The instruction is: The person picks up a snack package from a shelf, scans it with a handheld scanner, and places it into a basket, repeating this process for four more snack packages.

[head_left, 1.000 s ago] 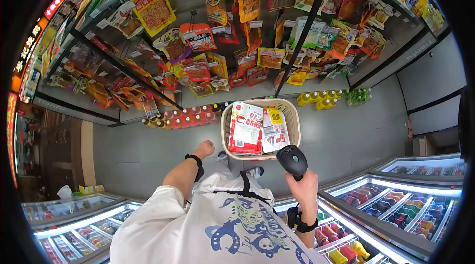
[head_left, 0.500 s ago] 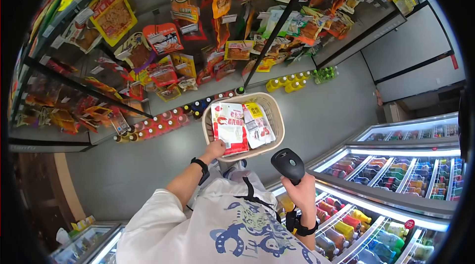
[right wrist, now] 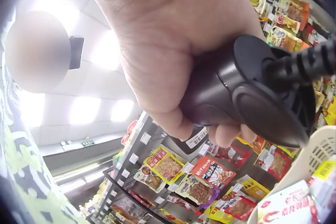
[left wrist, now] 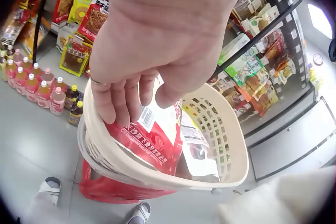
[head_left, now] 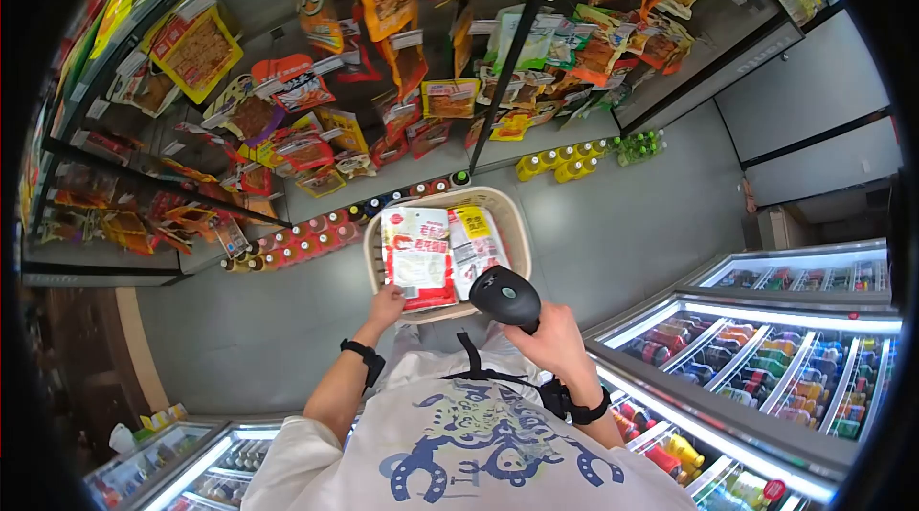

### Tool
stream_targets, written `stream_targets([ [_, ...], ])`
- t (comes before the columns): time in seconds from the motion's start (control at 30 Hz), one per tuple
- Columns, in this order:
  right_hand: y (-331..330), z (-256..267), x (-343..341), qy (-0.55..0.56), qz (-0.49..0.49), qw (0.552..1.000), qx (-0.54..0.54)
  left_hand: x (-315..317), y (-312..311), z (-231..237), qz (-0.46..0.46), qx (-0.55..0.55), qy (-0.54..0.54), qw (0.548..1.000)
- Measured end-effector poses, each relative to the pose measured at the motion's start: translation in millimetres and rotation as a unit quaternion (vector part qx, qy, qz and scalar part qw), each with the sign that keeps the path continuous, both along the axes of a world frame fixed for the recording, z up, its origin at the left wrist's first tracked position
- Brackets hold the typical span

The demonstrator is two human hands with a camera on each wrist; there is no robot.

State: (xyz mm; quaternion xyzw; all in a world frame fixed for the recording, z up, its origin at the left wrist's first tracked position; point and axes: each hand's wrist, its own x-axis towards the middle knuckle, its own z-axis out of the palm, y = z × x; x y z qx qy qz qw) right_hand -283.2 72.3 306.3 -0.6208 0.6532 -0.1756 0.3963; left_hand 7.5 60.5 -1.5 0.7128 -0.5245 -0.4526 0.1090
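Note:
My left hand (head_left: 388, 305) is at the near left corner of a red-and-white snack bag (head_left: 418, 262) in a cream plastic basket (head_left: 517, 224). In the left wrist view, the fingers (left wrist: 118, 100) and thumb reach down loosely over the bag, with its barcode showing between them. Beside it in the basket lies a second white bag with a yellow top (head_left: 477, 238). My right hand (head_left: 558, 344) grips a black handheld barcode scanner (head_left: 505, 298), whose head overlaps the basket's near right rim in the head view. A ribbed cable (right wrist: 304, 66) leaves the handle.
Shelves hung with packaged snacks (head_left: 450, 98) rise ahead. Pink bottles (head_left: 306, 235) and yellow bottles (head_left: 565, 162) stand on the floor along the shelf base. Lit glass-topped coolers (head_left: 766, 348) full of drinks flank the person. Something red (left wrist: 115, 190) is under the basket.
My left hand has come from outside the basket to the red-and-white bag's near corner. The right hand has carried the scanner left, closer to the basket. The head view has shifted.

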Motion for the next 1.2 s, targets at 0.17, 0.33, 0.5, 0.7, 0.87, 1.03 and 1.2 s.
stream_targets([
  [0.17, -25.5, -19.3, -97.2, -0.016, 0.024, 1.0, -0.006, -33.8, 10.4, 2.8, 0.011, 0.016, -0.087, 0.996],
  [0.33, -56.8, -16.2, -184.2, -0.071, 0.019, 0.997, -0.002, -83.4, 20.3, 23.9, 0.046, 0.065, -0.164, 0.983],
  [0.5, -74.9, 1.9, -224.9, -0.078, 0.008, 0.996, -0.036, -109.4, 32.9, 21.2, 0.069, 0.054, -0.179, 0.98],
  [0.7, -68.5, 3.2, -245.6, -0.071, -0.01, 0.997, -0.026, -128.9, 28.7, 10.5, 0.043, 0.036, -0.186, 0.981],
  [0.87, -56.8, 4.7, -243.0, -0.056, -0.03, 0.997, -0.038, -146.0, -2.8, 10.4, -0.006, 0.067, -0.131, 0.989],
  [1.03, -42.4, 11.4, -239.3, -0.032, -0.045, 0.998, -0.011, -179.2, -10.5, 14.6, -0.014, 0.017, -0.068, 0.997],
  [1.2, -29.3, 13.5, -244.1, 0.006, -0.1, 0.995, 0.009, -194.8, -13.1, 3.9, -0.074, 0.073, -0.058, 0.993],
])
